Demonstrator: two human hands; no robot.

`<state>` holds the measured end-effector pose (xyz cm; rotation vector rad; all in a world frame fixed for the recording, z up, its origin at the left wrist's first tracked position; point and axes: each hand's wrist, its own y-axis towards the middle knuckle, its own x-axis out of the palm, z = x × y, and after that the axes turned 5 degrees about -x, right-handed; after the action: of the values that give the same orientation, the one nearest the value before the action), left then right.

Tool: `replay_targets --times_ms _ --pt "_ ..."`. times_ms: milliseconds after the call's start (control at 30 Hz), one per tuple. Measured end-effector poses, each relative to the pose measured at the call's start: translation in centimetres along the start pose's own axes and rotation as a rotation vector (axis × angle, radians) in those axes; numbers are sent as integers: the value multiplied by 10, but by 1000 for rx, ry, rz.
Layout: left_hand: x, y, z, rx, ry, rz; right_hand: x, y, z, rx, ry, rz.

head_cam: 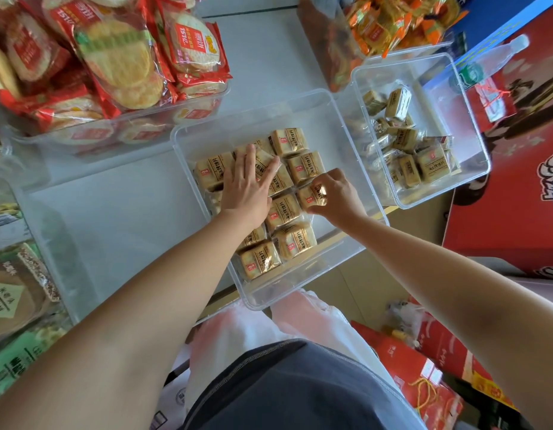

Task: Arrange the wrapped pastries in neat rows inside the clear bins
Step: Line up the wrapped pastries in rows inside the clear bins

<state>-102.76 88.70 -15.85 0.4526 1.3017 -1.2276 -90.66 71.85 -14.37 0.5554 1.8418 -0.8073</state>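
1. A pale grey-white counter (262,57) carries everything; its front edge runs on a slant nearest the person.
2. A middle clear bin (253,110) stands on it, holding wrapped pastries (306,167) in rows. Its near corner reaches past the front edge.
3. A right clear bin (439,97) stands just beside it, with loose pastries heaped inside.
4. A bin of red-packed rice crackers (163,119) sits at the far left.
5. A bin of orange-wrapped snacks (324,41) sits at the far right.
6. A left clear bin (52,231) stands at the near left, beside green packets (14,293).
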Motion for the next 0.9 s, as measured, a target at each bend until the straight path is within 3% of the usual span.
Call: replay_targets --times_ms 167,267,300,400,467,600,733,900 --pt "-4 2 2 -15 -103 112 -4 -2 0 -17 39 24" --pt "-12 5 4 -47 -247 104 -14 5 -10 -38 133 138" --pt "-13 6 5 -57 -306 84 -19 9 -17 -16 229 138" --pt "-20 3 9 -16 -518 30 -27 16 -39 167 745 -80" --pt "-28 -6 16 70 -621 12 -29 17 -48 214 925 -132" --pt "-41 -16 20 56 -882 -135 -41 13 -39 149 848 -135" --pt "-40 -6 18 -15 -997 -180 -57 5 -27 72 883 -225" --pt "-34 1 23 -64 -1112 -227 -67 0 -27 103 857 -219"
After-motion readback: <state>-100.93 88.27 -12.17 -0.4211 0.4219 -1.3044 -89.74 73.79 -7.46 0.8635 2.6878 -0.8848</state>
